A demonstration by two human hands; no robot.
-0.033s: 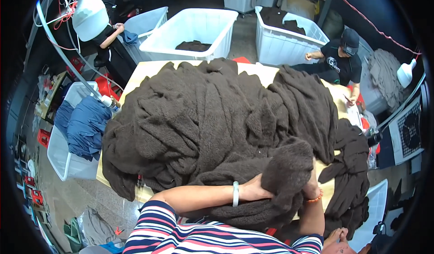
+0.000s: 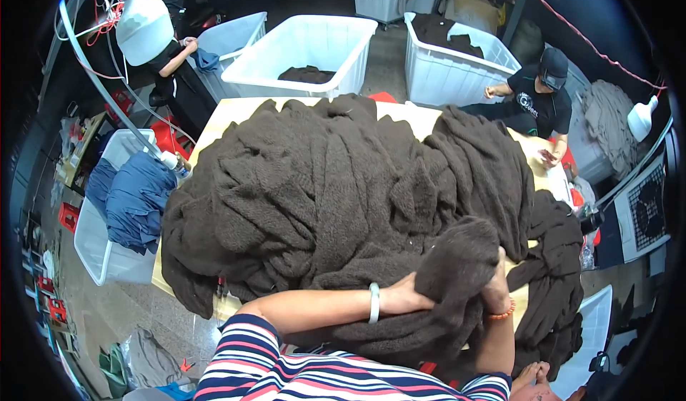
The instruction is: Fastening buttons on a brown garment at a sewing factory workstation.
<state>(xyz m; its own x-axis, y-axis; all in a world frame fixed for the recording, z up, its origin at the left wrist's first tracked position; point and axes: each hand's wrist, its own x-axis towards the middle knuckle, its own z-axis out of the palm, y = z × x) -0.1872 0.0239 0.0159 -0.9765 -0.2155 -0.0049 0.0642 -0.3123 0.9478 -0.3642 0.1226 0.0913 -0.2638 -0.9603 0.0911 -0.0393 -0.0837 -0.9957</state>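
- Head view, the single one: a heap of dark brown fleece (image 2: 314, 172) covers most of the worktop (image 2: 421, 117), from its left edge across to the right half.
- The raised fleece fold (image 2: 457, 262) is at the front edge, right of the middle, between the two hands; more fleece bunches below it against the striped shirt (image 2: 307, 376).
- The left hand (image 2: 405, 297) reaches in from the fold's left side, its fingers going under the cloth; I cannot tell whether they pinch or lie spread.
- The right hand (image 2: 494, 287) is against the fold's right side, fingers partly behind it; how tightly that grip closes cannot be told either.
- More brown fleece (image 2: 554, 258) hangs over the worktop's right edge.
- For good handling, I judge that each hand should take a single layer, since the plush folds look alike and a second layer could easily be caught.
- Lifting the fold slightly clear of the heap should lessen drag from the cloth beneath.
- Spreading the hands evenly, without hard pulling, should flatten creases and let an edge be found by touch.
- The bangle (image 2: 374, 302) and bead bracelet (image 2: 502, 311) might snag the nap, so wrists are best held off it.
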